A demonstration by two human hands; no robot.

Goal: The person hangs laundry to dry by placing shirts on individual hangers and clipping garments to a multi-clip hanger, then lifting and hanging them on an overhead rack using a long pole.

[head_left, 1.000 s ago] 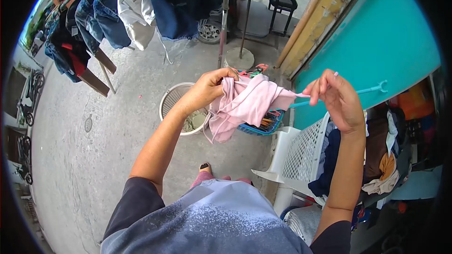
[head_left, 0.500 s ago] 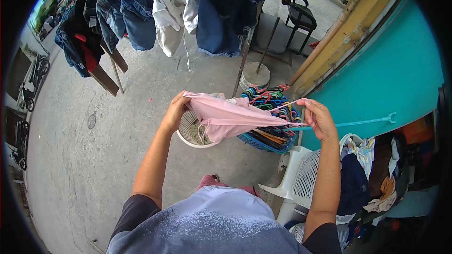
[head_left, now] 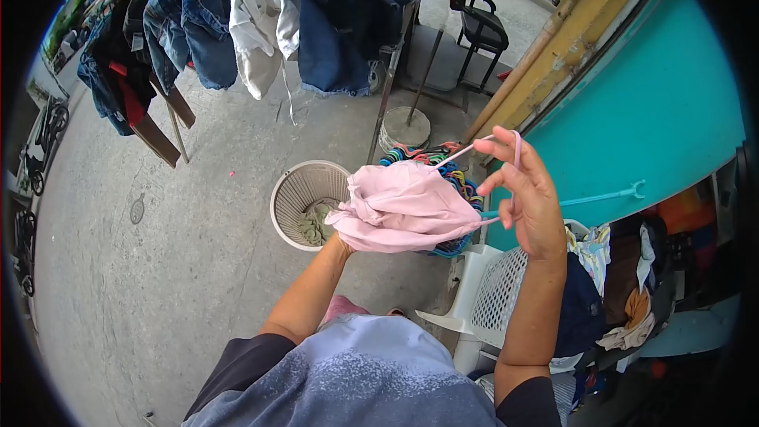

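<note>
A pink garment with thin straps is bunched up in front of me. My left hand is under its left end, with the fingers hidden by the cloth. At the right, my right hand is raised with fingers apart, and a thin pink strap is looped over them. Below and left of the garment, a pale slatted basket stands on the ground with a greenish cloth in it.
Denim and white clothes hang from a rail ahead. Colourful hangers fill a blue basket behind the garment. A white plastic chair and piled clothes are at the right, near a teal panel. A black chair stands farther back.
My left hand has moved right and under the garment, which is now bunched instead of stretched. My right hand is higher, its fingers spread in the strap. More of the pale basket shows.
</note>
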